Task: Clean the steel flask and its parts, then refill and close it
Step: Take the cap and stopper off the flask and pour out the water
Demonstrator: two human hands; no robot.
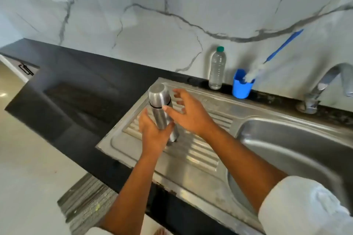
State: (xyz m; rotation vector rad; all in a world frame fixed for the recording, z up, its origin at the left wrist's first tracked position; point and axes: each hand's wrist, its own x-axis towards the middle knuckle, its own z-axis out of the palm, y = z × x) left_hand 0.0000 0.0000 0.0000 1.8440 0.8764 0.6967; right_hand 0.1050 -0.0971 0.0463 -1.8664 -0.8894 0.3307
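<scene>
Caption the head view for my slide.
Left hand grips the capped steel flask on the sink drainboard while the open right hand hovers beside its cap.

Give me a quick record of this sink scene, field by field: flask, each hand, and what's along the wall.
flask: steel flask, cap on, over the drainboard
left hand: grips the flask's lower body
right hand: fingers spread, beside the cap, holding nothing
by the wall: water bottle, blue cup with bottle brush, tap

The brushed steel flask (162, 108), cap on, stands upright on the ribbed sink drainboard (200, 156).
</scene>
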